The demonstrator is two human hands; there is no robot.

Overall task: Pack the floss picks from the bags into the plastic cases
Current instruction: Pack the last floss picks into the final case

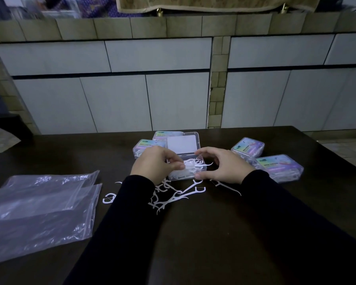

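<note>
Left of the open case [186,161], empty bags [41,210] are lying. The left hand [154,163] is pinching floss picks [193,165] over this case; the right hand [224,165] is curling around its right edge. Loose picks [173,196] are lying before it.

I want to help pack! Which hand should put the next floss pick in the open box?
Probably the left hand: it already pinches white plastic floss picks right over the open clear plastic case. The right hand only holds the case's edge.
</note>
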